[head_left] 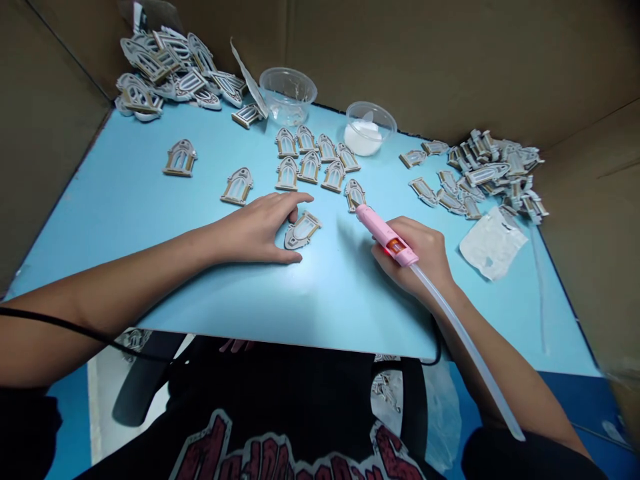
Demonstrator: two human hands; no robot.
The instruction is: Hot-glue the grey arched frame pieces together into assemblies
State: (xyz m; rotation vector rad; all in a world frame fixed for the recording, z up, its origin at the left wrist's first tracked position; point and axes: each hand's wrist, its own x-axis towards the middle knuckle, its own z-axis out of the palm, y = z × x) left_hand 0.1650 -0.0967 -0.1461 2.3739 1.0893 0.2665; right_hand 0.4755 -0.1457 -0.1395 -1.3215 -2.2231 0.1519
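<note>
The arched window cutout (303, 230) lies tilted, long axis rising rightward, just right of the left grip (255, 230), its parted fingers curving round the cutout's near end, while the right grip (425, 257), clamped on a pink hot glue gun (385, 233), sits farther right.

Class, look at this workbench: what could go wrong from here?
The tip of the pink glue gun in the right hand is very near a window-shaped piece and might mark it. The left hand beside another piece could meet hot glue. The long clear glue stick overhangs the blue board and could snag.
</note>
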